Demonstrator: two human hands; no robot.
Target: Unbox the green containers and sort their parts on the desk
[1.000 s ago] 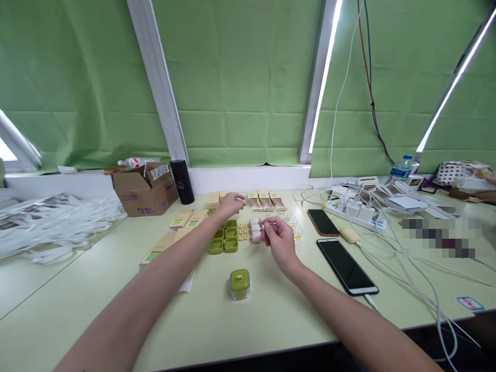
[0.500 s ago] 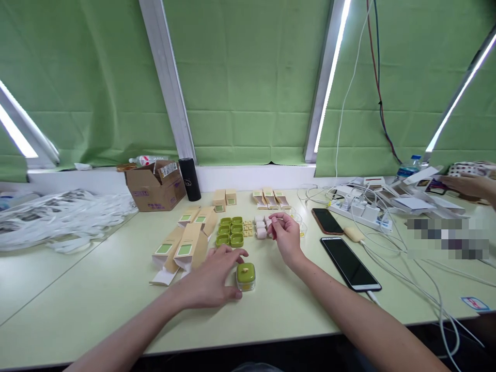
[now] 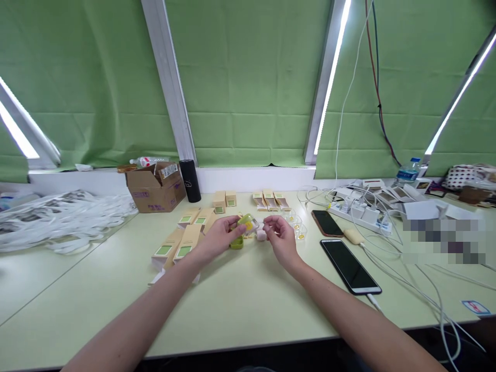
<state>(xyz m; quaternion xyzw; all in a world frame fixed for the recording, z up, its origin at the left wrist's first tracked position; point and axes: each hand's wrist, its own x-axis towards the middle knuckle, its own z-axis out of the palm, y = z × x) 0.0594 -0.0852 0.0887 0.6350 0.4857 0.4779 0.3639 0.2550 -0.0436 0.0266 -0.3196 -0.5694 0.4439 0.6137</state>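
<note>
My left hand [image 3: 217,238] is closed around a small clear container with a green lid [image 3: 248,223], lifted off the table and tilted with its clear base toward the right. My right hand [image 3: 282,243] faces it, thumb and fingers pinched together; whatever they hold is too small to make out. Just left of those fingers stands a pale pink block [image 3: 261,235]. Below the container shows a green square piece [image 3: 237,243]; the others like it are mostly hidden by my left hand. Clear cups with yellow spots [image 3: 298,227] sit behind my right hand.
Left of my hands lie open kraft boxes [image 3: 188,240], with more kraft boxes [image 3: 269,200] at the back. On the right are two phones [image 3: 351,266], a power strip [image 3: 360,214] and tangled cables. A cardboard box [image 3: 155,191] and black cylinder [image 3: 189,181] stand back left.
My left hand has picked the green-lidded container off the table, carried it up and away from me, and tilted it. My right hand shifted slightly. Another person's hand at far right has left view.
</note>
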